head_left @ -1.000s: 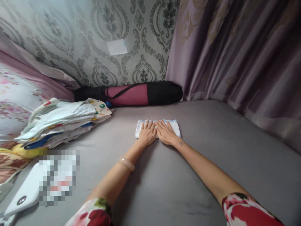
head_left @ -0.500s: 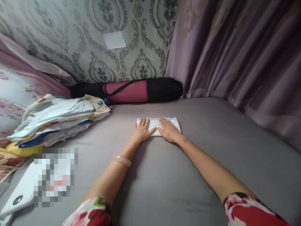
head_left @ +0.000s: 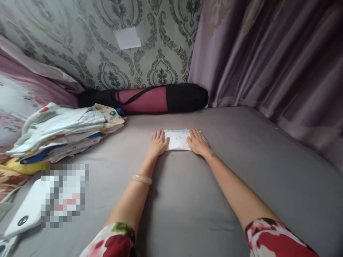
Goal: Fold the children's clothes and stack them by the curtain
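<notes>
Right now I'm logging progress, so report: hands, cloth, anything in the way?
Left hand, right hand palm-down at opposite ends of white cloth. Cloth flat on grey sheet. Clothes pile off left, clear of cloth.

A long bag (head_left: 154, 101), black at both ends and deep pink in the middle, lies against the patterned wall (head_left: 83, 39). Above it I see a white card (head_left: 127, 38) on the wallpaper; just beside its right end, a purple curtain (head_left: 235, 67) hangs in folds. Nearer me than the bag's left end sits a pile of folded clothes (head_left: 61, 125), with floral fabric (head_left: 10, 103) further left. Nearer still are a white device (head_left: 29, 207) with a dark oval and something blurred out (head_left: 66, 189). Grey sheeting (head_left: 187, 207) stretches from the bag towards me.
</notes>
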{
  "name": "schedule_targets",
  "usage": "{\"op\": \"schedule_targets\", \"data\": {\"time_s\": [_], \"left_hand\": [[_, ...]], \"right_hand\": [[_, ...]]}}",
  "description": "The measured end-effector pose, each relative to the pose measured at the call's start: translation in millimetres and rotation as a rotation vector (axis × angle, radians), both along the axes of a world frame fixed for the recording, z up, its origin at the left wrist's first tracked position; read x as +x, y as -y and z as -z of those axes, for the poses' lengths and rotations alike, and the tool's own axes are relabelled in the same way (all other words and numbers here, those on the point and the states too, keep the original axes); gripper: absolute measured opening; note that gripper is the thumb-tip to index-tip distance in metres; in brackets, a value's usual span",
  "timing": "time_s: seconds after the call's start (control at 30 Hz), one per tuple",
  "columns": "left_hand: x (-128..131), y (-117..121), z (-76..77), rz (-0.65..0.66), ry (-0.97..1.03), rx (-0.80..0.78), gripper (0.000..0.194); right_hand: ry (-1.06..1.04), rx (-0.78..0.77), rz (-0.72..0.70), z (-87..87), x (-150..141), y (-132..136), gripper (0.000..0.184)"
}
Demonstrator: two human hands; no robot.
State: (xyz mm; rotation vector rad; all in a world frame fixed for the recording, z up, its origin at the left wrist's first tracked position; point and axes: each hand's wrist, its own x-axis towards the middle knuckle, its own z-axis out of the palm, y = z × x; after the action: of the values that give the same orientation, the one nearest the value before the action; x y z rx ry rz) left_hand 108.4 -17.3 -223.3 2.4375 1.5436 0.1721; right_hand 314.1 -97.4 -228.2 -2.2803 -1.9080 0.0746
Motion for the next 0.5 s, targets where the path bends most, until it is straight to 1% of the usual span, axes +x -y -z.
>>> {"op": "schedule_targets", "data": {"time_s": [0.17, 0.27, 0.37, 0.43, 0.5], "left_hand": [[4.3, 1.7, -0.7, -0.050, 0.009, 0.027, 0.059], [1.9, 0.2, 3.4, -0.041, 0.023, 0.035, 0.059], [-1.0, -0.6, 5.7, -0.010, 0.022, 0.051, 0.060], [-0.8, 1.2, 3.3, 0.000, -0.001, 0.104, 0.059], [1.5, 5.3, -2.3, -0.009, -0.023, 0.204, 0.060]], "right_hand": [[-0.006, 0.029, 0.010, 3.5, -1.0, -0.3, 0.059], [-0.006, 0.056, 0.014, 4.5, -0.6, 1.1, 0.057], [-0.011, 0.050, -0.005, 5.0, 2.2, 1.4, 0.057], [-0.015, 0.047, -0.023, 3.1, 4.1, 1.5, 0.057], [-0.014, 0.062, -0.022, -1.4, 4.6, 2.5, 0.058]]}}
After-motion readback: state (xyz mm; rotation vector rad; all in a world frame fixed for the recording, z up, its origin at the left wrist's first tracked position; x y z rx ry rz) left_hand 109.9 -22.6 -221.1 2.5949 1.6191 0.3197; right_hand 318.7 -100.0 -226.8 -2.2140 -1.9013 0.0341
